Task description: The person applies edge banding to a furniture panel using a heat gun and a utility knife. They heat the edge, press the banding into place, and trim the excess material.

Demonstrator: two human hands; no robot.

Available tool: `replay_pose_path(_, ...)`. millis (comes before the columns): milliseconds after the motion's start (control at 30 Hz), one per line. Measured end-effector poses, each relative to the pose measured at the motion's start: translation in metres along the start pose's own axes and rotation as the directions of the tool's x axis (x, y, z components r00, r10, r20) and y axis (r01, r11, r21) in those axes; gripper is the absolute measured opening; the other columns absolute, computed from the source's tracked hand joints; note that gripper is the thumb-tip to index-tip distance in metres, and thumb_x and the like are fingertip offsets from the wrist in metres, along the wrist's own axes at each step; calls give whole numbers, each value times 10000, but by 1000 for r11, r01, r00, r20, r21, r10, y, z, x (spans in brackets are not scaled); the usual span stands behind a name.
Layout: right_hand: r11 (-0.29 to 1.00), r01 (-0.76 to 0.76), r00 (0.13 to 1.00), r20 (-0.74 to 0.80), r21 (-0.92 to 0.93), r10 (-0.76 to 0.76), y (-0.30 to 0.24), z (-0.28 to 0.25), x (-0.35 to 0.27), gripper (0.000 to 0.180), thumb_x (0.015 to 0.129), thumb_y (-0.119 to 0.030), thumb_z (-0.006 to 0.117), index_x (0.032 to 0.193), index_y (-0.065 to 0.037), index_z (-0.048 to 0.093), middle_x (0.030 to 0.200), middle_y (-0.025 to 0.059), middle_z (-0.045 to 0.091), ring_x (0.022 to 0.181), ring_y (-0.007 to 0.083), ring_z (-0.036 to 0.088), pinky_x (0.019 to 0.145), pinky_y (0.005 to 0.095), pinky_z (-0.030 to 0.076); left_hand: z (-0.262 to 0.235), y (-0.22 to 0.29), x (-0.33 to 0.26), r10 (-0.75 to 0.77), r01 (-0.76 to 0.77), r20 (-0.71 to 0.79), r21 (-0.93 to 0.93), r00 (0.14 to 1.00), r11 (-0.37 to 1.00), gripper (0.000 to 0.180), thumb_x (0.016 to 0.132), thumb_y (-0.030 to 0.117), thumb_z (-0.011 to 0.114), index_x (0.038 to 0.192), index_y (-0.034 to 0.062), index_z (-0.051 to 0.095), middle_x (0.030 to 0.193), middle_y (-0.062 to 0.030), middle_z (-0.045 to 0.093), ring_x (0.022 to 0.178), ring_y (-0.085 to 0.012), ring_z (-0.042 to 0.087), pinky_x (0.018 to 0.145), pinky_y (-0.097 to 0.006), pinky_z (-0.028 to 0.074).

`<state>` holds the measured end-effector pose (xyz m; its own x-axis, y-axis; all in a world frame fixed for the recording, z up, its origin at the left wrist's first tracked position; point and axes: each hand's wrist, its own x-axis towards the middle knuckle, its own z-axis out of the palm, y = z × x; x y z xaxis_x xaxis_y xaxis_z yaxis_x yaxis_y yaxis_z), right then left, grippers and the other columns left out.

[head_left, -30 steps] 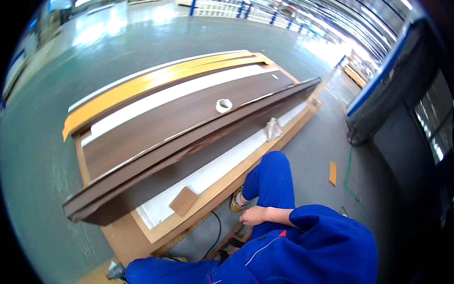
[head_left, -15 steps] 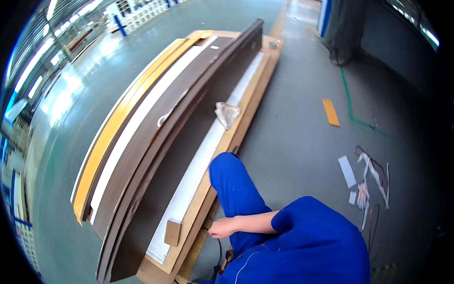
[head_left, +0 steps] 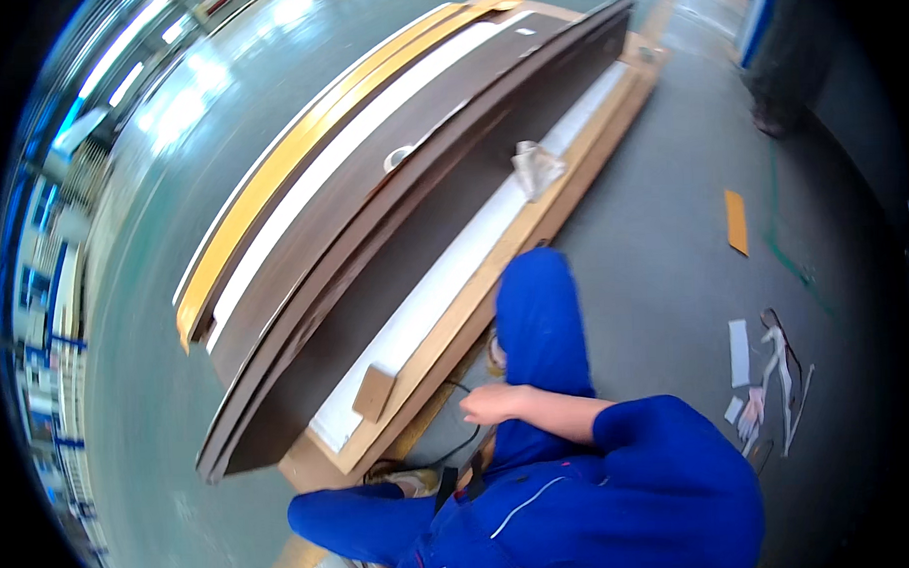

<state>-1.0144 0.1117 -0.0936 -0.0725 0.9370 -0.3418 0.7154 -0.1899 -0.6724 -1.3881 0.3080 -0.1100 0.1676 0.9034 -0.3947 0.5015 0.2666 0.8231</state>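
My right hand (head_left: 491, 403) sits with curled fingers just in front of my blue-trousered knee (head_left: 539, 321), beside a thin black cable (head_left: 458, 446) on the floor. Whether it grips the cable I cannot tell. My left hand is out of sight. Just left of the hand lies a long wooden pallet frame (head_left: 495, 283) with a small wooden block (head_left: 373, 391) at its near end. On the frame lie long dark brown panels (head_left: 393, 256), a white strip (head_left: 454, 274) and a yellow board (head_left: 271, 190). A tape roll (head_left: 398, 158) and a crumpled cloth (head_left: 535, 166) rest on them.
On the grey floor to the right lie a short tan wood piece (head_left: 736, 221) and several paper scraps (head_left: 763, 373). A person's feet (head_left: 769, 123) stand at the far right. My shoe (head_left: 406, 480) is beside the frame's near corner.
The view has swung, so the stack now runs more steeply up the picture. My right hand has stayed by my knee near the cable.
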Motion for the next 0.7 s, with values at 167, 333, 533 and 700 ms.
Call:
replay_pose_path(167, 929, -368, 930, -24, -48, 367, 3, -56, -2, 290, 835, -214, 466, 877, 1, 656, 926, 223, 638, 881, 374, 618, 758, 455, 495, -28, -15, 11, -26, 19, -48, -135, 999, 991, 313, 803, 158, 595, 1076, 9, 565, 1023, -113, 612, 924, -232, 570, 812, -341, 474)
replay_pose_path(333, 714, -637, 648, -299, 292, 700, 95, -66, 64, 289, 818, -183, 460, 882, 7, 667, 965, 233, 631, 926, 373, 611, 786, 446, 492, -88, -31, 2, -104, 49, -207, -253, 973, 966, 302, 802, 151, 596, 1066, 7, 570, 1013, -111, 614, 909, -222, 575, 799, -335, 480)
replay_pose_path(533, 110, 220, -14, -109, 969, 994, 338, -48, 67, 415, 877, -283, 484, 1177, 1, 529, 1184, 141, 560, 1010, 273, 567, 827, 387, 471, -128, -61, 5, -167, 21, -436, -320, 884, 947, 288, 801, 142, 597, 1054, 5, 575, 1001, -108, 617, 890, -210, 580, 784, -329, 487)
replay_pose_path(700, -289, 593, 275, 148, 752, 950, 325, -67, 56, 519, 906, -387, 391, 1283, -34, 448, 1273, 121, 507, 1162, 295, 486, 947, 458, 392, -137, -49, -22, -102, -79, -729, -210, 677, 974, 194, 823, 53, 566, 1011, 4, 583, 928, -77, 604, 805, -156, 565, 707, -270, 472)
